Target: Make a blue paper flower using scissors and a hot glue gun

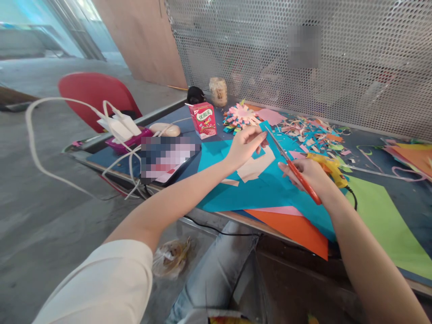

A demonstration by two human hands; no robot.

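A small piece of blue paper (264,125) is pinched in the fingertips of my left hand (245,144). My right hand (309,174) grips scissors (282,152) with red handles; their blades reach up beside the blue piece. Whether the blades touch the paper I cannot tell. Below both hands lie large blue sheets (232,193) with cut peach paper (258,166) on top. Beyond my right hand rests a yellow glue gun (329,167), partly hidden by that hand. Fringed paper (241,116) in peach, blue and orange sits behind my left hand.
Paper scraps (313,135) are heaped along the perforated metal panel (337,58). An orange sheet (297,231) overhangs the table's front edge, with a green sheet (384,216) at right. Left stand a pink drink carton (203,120), a tablet (189,158) and white cables (60,100).
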